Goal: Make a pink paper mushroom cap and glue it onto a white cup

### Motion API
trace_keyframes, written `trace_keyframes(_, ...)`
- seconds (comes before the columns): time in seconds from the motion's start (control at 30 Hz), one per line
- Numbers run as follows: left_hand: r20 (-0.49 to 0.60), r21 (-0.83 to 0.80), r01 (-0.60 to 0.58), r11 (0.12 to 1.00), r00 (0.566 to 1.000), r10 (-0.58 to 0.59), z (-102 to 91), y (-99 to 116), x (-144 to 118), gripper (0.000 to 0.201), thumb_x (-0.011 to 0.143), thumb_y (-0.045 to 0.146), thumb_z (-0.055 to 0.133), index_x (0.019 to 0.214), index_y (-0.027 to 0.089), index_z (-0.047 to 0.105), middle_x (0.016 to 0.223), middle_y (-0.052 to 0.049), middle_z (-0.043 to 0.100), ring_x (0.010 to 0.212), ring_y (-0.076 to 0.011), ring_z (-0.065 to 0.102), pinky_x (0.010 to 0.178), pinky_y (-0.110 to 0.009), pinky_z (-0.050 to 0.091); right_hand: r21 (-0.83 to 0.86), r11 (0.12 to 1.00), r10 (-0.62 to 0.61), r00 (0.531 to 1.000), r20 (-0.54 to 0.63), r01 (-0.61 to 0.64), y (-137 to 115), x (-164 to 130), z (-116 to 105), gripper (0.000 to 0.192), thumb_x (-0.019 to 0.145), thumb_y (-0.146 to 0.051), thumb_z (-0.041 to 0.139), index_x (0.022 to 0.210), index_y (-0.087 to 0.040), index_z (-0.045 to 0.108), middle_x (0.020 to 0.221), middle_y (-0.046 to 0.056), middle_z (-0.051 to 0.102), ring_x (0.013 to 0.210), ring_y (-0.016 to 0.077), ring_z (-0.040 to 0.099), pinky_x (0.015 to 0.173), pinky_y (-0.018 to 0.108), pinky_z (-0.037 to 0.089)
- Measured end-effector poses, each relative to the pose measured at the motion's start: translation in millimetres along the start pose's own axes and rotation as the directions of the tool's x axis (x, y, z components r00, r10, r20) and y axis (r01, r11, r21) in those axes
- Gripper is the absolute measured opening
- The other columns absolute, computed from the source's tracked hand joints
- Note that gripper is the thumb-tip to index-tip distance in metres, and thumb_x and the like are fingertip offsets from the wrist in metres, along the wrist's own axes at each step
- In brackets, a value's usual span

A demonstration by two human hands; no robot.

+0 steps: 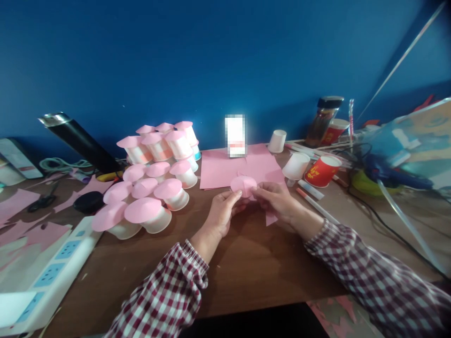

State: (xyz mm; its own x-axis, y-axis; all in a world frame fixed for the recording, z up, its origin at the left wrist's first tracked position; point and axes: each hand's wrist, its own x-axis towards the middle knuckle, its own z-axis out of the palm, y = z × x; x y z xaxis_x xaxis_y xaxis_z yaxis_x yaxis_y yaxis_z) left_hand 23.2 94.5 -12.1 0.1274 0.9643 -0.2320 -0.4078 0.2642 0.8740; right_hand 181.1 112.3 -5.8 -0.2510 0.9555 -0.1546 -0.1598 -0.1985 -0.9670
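No legible text on anything

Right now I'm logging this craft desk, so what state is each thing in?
left hand: pinching the pink paper cone
right hand: pinching the cone's other edge
pink paper cone: held just above the desk
capped cups: inverted, pink-topped, stacked and clustered
red cup: tipped on its side
white cup: plain, tipped over
pink sheets: flat on the desk
jar: upright, lid on
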Motion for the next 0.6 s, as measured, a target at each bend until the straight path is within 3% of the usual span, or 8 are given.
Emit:
trace_keyframes(0.23,0.028,-0.012,0.019,1.000,0.999,-0.019,1.4,2.5,-1.4,0.024,0.069,0.033,0.070,0.082,0.012,0.069,0.078,-0.008,0.070,0.075,-0.0146,0.064,0.070,-0.027,0.048,-0.016,0.999,-0.033,0.999,0.000,0.033,2.6,2.1,-0.5,0.032,0.067,-0.041,0.073,0.061,-0.016,0.053,0.049,-0.007,0.045,0.041,0.0042,0.035,0.038,0.019,0.020)
trace_keyframes(0.6,0.084,0.019,-0.056,0.998,0.995,0.054,3.5,0.2,-3.3,0.035,0.062,0.022,0.076,0.095,0.013,0.067,0.090,-0.006,0.069,0.082,-0.0159,0.062,0.076,-0.029,0.049,-0.025,0.999,-0.023,1.000,-0.014,0.022,0.3,0.0,2.3,0.032,0.067,-0.041,0.073,0.063,-0.016,0.054,0.046,-0.008,0.042,0.040,0.0034,0.031,0.038,0.019,0.017)
